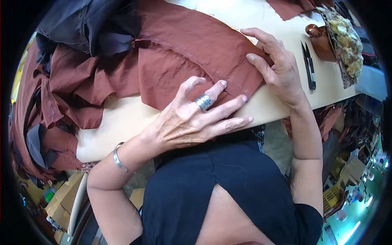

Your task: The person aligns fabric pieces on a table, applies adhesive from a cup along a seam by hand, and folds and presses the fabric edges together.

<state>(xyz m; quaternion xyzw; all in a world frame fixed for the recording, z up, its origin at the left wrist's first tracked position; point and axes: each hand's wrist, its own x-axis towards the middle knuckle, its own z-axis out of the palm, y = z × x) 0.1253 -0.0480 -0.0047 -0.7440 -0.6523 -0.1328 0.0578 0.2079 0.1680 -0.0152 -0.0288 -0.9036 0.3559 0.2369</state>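
A reddish-brown cloth with a seam running along it lies over the pale table. My left hand, wearing a wide silver ring, rests on the lower part of the cloth near the seam. Its fingers are spread, some reaching past the cloth's lower edge. At the cloth's right end is my right hand, thumb on the fabric and index finger at its upper edge. Thumb and index stand apart; the other fingers are mostly hidden. Dark fabric lies bunched on the cloth's left.
Right of my right hand lie small black-handled snips. Beyond them is a brown mug beside a fuzzy yellowish pad. More reddish cloth lies at the back. Cloth hangs over the table's left end, above a cardboard box.
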